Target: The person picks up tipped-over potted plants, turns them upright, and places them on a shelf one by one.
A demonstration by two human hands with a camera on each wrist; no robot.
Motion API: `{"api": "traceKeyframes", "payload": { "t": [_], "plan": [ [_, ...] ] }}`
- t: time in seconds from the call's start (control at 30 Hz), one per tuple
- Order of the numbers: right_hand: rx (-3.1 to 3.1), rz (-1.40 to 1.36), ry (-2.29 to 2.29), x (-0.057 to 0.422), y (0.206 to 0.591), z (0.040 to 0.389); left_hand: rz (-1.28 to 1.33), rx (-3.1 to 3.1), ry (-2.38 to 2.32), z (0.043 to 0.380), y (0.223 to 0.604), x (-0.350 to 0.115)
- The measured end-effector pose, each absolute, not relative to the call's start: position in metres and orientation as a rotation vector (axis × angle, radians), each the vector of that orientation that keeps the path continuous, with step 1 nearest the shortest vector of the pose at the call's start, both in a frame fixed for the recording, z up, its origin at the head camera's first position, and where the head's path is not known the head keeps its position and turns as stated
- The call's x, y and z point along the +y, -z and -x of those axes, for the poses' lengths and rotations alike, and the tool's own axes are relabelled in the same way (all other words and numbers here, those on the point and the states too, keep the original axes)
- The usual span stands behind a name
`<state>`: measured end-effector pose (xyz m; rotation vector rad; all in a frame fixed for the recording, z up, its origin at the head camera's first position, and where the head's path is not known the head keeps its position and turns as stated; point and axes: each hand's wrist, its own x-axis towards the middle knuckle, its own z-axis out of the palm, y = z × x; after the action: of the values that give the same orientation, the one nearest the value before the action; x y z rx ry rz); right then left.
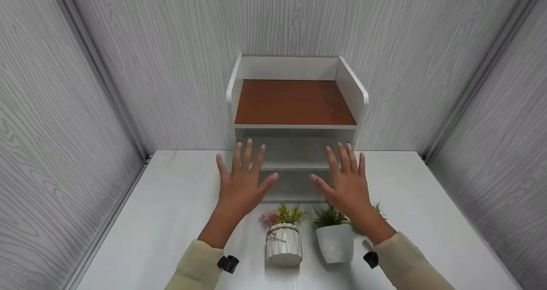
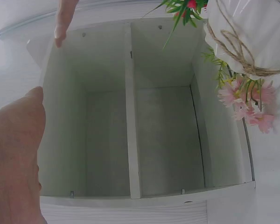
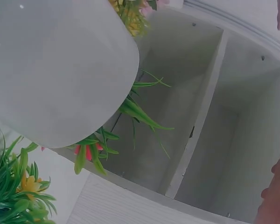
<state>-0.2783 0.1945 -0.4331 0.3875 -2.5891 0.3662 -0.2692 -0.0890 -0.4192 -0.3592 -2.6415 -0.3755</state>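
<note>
Both hands are held out, fingers straight and spread, in front of a small white shelf unit point(image 1: 295, 127) with a brown top board point(image 1: 295, 102). My left hand point(image 1: 241, 187) is at the unit's left front, my right hand point(image 1: 348, 187) at its right front; neither holds anything. Below and between them stand a white ribbed pot point(image 1: 284, 247) tied with twine, with pink and yellow-green flowers, and a smooth white pot point(image 1: 336, 243) with green leaves. More greenery point(image 1: 378, 209) shows partly behind the right wrist. In the left wrist view the unit's two compartments point(image 2: 168, 135) hold nothing.
The unit stands on a white table point(image 1: 179, 204) against a grey wood-grain back wall point(image 1: 295, 21). Similar side panels point(image 1: 51, 153) close in the left and right. In the right wrist view another plant point(image 3: 23, 186) with yellow flowers lies at the lower left.
</note>
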Motion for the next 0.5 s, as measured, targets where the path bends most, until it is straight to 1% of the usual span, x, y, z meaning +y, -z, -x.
{"api": "traceKeyframes", "payload": {
  "t": [0.2,0.5],
  "plan": [
    [-2.543,-0.401,-0.441,0.197,0.432,0.267,0.351,-2.436,0.436,0.276,0.412,-0.097],
    [-2.581,-0.305,-0.527,0.217,0.450,0.242,0.266,-2.214,0.836,0.296,0.406,-0.099]
  ]
}}
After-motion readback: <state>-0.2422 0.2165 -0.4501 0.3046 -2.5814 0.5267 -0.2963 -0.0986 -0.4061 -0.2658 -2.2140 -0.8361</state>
